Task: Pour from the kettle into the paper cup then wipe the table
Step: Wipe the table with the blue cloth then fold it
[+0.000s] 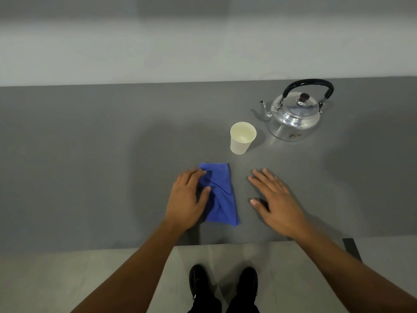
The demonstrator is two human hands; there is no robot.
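Observation:
A shiny metal kettle (293, 118) with a black handle stands upright at the back right of the grey table (90, 166), spout pointing left. A pale paper cup (242, 137) stands upright just in front and left of it. A folded blue cloth (222, 197) lies near the front edge. My left hand (186, 201) rests flat on the cloth's left side, fingers spread, thumb on the fabric. My right hand (275, 201) hovers flat and open just right of the cloth, holding nothing.
The table's front edge (225, 243) runs just behind my wrists. My two black shoes (223, 283) stand on the pale floor below. A dark strip (350, 247) lies at the table's front right. A light wall (203, 53) backs the table.

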